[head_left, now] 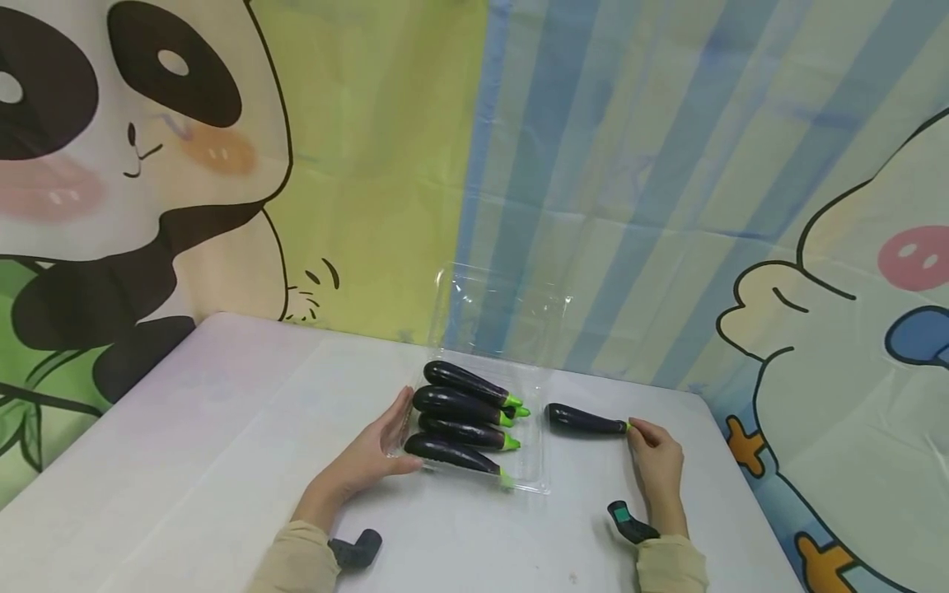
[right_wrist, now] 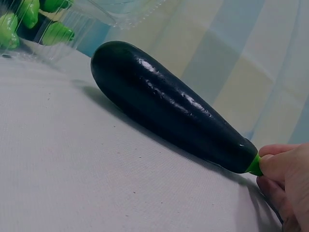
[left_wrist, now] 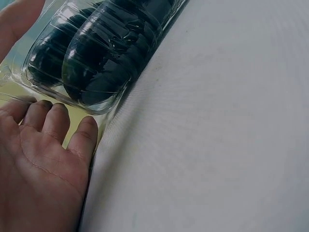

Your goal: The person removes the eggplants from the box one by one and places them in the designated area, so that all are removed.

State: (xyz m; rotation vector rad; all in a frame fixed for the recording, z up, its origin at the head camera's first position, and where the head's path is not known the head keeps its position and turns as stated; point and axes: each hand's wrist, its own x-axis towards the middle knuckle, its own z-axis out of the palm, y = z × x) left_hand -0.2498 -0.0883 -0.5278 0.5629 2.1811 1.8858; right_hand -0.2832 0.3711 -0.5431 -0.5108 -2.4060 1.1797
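Note:
A clear plastic clamshell box [head_left: 535, 469] stands on the table with its lid raised at the back. Several dark purple eggplants [head_left: 455, 409] lie side by side in it, green stems to the right. At the box's left end is my left hand [head_left: 374, 445], fingers spread along the side and thumb at the near corner. The left wrist view shows the fingertips right at the box wall [left_wrist: 104, 108]. My right hand [head_left: 658, 461] pinches the green stem [right_wrist: 254, 166] of a single eggplant [right_wrist: 169, 108], whose rounded end points toward the box.
The white table [head_left: 222, 445] runs back to a printed cloth backdrop [head_left: 630, 165] with a panda and stripes. The transparent raised lid [head_left: 497, 317] leans up before the backdrop. Dark wrist-worn devices [head_left: 630, 523] sit at both cuffs.

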